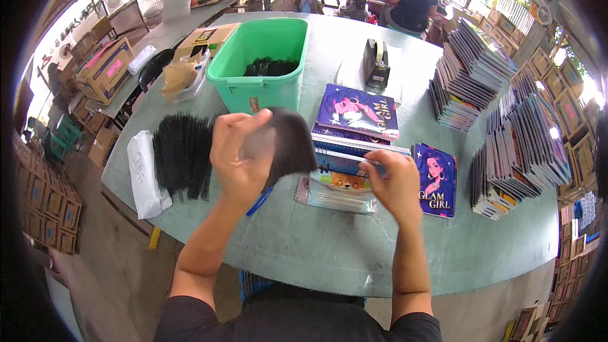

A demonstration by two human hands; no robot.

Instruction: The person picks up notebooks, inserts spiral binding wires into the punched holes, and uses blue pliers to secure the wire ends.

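My left hand (237, 152) is raised with its fingers curled around a dark, curved, flat piece (292, 142), blurred by motion, so its kind is unclear. My right hand (394, 180) pinches the right end of a thin, pale-edged blue notebook (342, 162) in the middle of the table. Behind that lies a stack of purple-covered notebooks (356, 112). Closer to me, a fox-faced cover (345, 180) shows on a clear packet. Another purple notebook (435, 180) lies just right of my right hand. Black binding coils (183, 155) lie in rows left of my left hand.
A green bin (256, 92) holding black coils stands at the back left, beside a clear tub (187, 82). A white package (147, 174) lies at the left edge. A tape dispenser (377, 66) sits behind the notebooks. Tall notebook stacks (519, 145) fill the right side. Someone sits beyond the table.
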